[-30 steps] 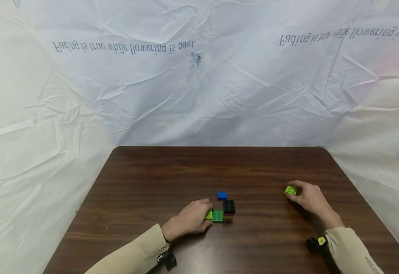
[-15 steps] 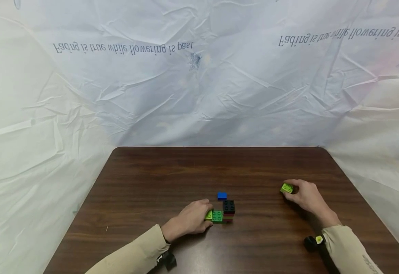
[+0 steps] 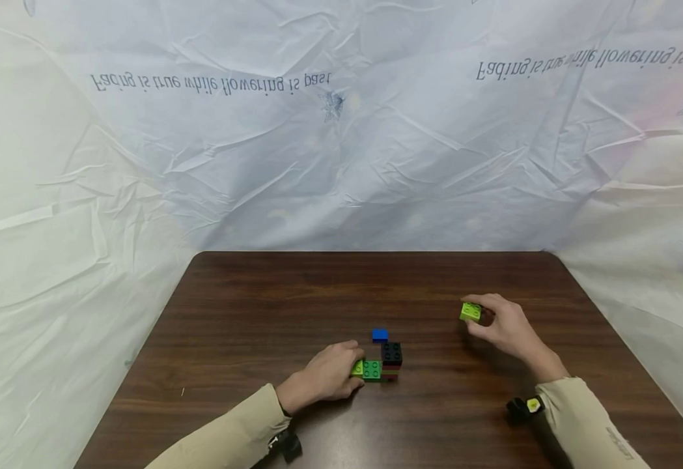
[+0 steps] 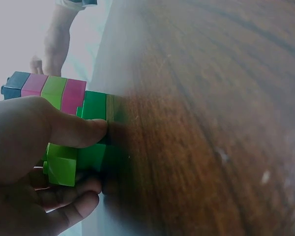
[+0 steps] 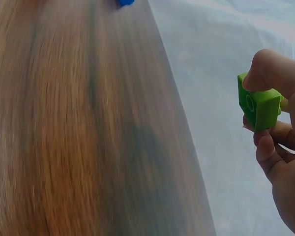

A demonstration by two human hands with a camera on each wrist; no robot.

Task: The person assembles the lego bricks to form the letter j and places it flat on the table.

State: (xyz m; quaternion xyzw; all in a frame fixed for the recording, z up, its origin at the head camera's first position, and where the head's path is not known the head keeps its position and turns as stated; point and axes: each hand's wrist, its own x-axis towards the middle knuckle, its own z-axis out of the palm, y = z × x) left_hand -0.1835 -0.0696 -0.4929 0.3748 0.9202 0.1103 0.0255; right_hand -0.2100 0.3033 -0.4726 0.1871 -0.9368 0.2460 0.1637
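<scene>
My left hand [image 3: 325,372] grips the left end of a toy-brick assembly, thumb and fingers on either side of it. That end has a lime brick [image 4: 62,164] on a green base [image 3: 372,370]. At its right end rises a stack of pink and lime bricks topped by a black brick [image 3: 391,352]. To the right, my right hand [image 3: 511,329] pinches a loose lime brick [image 3: 471,312] between thumb and fingers, raised off the table; its hollow underside shows in the right wrist view. My palm hides part of the assembly in the left wrist view.
A blue brick [image 3: 379,335] lies on the table just behind the assembly. The brown wooden table [image 3: 259,299] ends at a hanging white printed sheet [image 3: 341,163] behind it. Black wrist cameras sit on both wrists.
My right hand has moved left and a little toward the table's far side, carrying the lime brick higher. The left hand and the assembly have stayed in place.
</scene>
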